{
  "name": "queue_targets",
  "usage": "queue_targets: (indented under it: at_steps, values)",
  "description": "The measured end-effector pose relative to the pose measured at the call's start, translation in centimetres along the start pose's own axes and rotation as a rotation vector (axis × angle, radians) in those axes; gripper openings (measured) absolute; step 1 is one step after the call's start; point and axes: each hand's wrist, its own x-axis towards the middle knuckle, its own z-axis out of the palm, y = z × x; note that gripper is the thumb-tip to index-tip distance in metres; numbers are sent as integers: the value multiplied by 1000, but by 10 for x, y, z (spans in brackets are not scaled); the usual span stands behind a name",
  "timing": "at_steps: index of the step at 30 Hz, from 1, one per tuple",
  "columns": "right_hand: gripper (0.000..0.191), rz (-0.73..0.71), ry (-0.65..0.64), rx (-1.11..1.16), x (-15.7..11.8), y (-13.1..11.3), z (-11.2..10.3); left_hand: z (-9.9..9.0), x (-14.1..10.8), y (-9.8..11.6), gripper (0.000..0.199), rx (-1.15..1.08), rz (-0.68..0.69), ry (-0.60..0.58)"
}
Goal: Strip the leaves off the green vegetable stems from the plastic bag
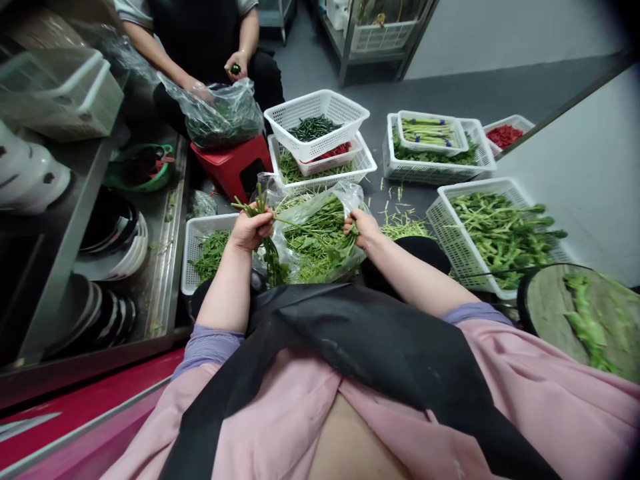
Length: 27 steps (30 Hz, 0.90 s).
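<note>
My left hand (254, 227) is closed around a small bunch of green leafy stems (273, 260); the stem ends stick up past my fingers and the leaves hang down. My right hand (364, 230) is closed at the right side of a clear plastic bag (350, 193), with some green leaves showing at its fingers. Whether it also grips the bag's film, I cannot tell. Between my hands the bag lies open, full of loose leafy green stems (315, 233). Left of it, partly behind my left arm, a white basket (188, 267) holds more greens.
Stacked white baskets (320, 143) hold dark green and red chillies. Further right, a basket of thick green stalks (505, 230) stands by a round board (545, 307). Across from me a person handles a bag of green vegetables (223, 120) on a red stool (230, 163). Metal shelving (165, 267) flanks my left.
</note>
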Motion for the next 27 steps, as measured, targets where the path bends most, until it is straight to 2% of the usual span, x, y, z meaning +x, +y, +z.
queue_targets:
  at_steps: [2, 3, 7, 9, 13, 16, 18, 20, 23, 27]
  values:
    - [22, 49, -23, 18, -1, -4, 1, 0, 0, -1, 32, -6, -10, -24]
    - [23, 71, -96, 5, -3, -5, 4, 2, 1, -3, 32, -3, -31, -46]
    - [25, 200, -553, -96, -17, -5, 28, 10, 6, -16, 32, 25, -142, -112]
    - [26, 241, -663, -160, -22, -2, 35, 12, 8, -21, 33, 31, -187, -132]
    - [21, 232, -638, -219, -23, 1, 30, 5, 9, -22, 37, 15, -271, -168]
    - [18, 225, -640, -163, -25, -6, 18, -7, 11, -21, 39, 58, -355, -182]
    - [18, 217, -646, -126, -26, -11, 11, -15, 13, -19, 39, 117, -397, -149]
    - [19, 193, -636, -117, -28, -15, 4, -18, 14, -16, 38, 121, -364, -74]
    - [21, 175, -653, -183, -29, -15, 1, -15, 16, -13, 43, 20, -219, 27]
    - [21, 197, -752, -242, -32, -10, 8, 0, 15, -16, 49, -7, -172, 22]
